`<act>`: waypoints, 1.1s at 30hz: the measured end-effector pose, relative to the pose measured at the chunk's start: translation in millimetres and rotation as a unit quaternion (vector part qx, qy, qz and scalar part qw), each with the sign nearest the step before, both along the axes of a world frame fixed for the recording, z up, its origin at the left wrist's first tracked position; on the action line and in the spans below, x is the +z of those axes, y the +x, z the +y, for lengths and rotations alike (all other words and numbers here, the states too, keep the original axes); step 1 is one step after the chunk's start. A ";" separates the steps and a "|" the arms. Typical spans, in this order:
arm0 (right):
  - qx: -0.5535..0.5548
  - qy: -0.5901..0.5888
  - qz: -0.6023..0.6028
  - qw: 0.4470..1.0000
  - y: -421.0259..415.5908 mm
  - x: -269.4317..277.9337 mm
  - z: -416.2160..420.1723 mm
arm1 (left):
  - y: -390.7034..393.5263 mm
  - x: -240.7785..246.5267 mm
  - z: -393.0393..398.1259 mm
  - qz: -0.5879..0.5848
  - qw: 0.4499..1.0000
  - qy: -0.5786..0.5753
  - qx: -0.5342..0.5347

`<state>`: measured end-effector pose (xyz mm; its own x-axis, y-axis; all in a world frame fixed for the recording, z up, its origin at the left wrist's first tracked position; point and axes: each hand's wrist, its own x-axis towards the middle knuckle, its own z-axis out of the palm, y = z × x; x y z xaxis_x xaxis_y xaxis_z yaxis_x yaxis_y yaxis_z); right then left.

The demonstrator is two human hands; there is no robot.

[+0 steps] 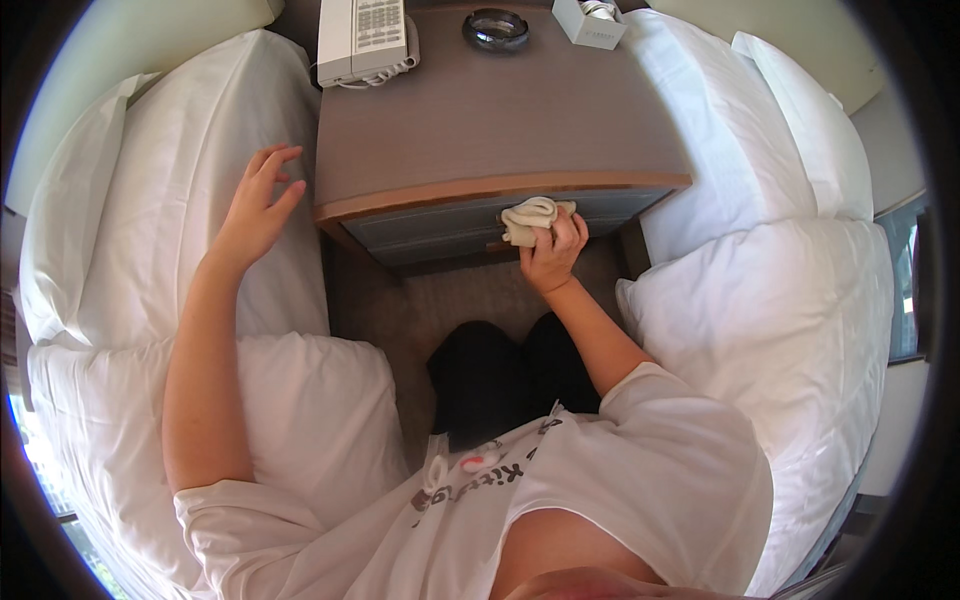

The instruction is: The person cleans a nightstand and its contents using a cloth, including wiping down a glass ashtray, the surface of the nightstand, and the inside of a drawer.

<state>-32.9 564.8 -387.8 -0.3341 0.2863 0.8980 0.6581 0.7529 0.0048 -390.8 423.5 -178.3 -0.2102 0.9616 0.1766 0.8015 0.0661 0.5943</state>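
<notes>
My right hand [556,251] grips a folded cream cloth [529,217] against the upper part of the dark drawer front [435,229] of a nightstand [480,120]. The cloth hides part of the drawer front, just below the wooden front edge. My left hand [261,199] is held out to the left of the nightstand, beside the white bed, its fingers apart and slightly bent, holding nothing. It does not appear to touch the nightstand.
On the nightstand top are a corded telephone [379,34], a dark glass ashtray [495,31] and a small white box [590,26] with something white inside. Beds with white pillows and duvets [757,315] flank it on both sides. Carpet [457,296] shows below the drawers.
</notes>
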 end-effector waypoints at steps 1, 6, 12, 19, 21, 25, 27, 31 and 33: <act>-0.003 -0.006 0.018 1.000 1.0 1.8 -0.3 | -0.2 -0.3 1.3 -0.001 1.000 -0.005 -0.003; 0.029 -0.003 0.034 0.999 -30.0 1.8 -7.7 | 2.0 -0.5 6.6 0.002 1.000 0.000 -0.011; 0.021 0.031 -0.004 0.999 -14.5 5.4 7.2 | -0.9 -1.4 3.3 0.004 1.000 -0.006 -0.010; -0.022 -0.055 0.096 0.994 60.0 7.5 38.4 | -5.4 -5.8 2.9 0.014 1.000 -0.019 -0.013; -0.008 -0.094 0.126 0.987 42.1 15.5 29.6 | -4.6 -7.4 3.2 0.006 1.000 -0.016 -0.011; 0.010 -0.090 0.037 0.995 -20.2 35.5 -4.0 | 0.5 -2.3 3.8 0.001 1.000 -0.022 -0.012; 0.044 -0.079 -0.040 0.995 -54.9 39.9 -23.4 | 3.4 -0.9 7.7 -0.001 0.999 -0.028 -0.016; 0.113 0.035 -0.047 0.992 -84.4 46.7 -27.1 | -0.1 -2.9 7.5 -0.006 0.999 -0.023 -0.023; 0.089 0.014 -0.050 0.995 -71.1 35.7 -17.9 | 2.9 2.1 6.8 0.001 0.999 -0.033 -0.014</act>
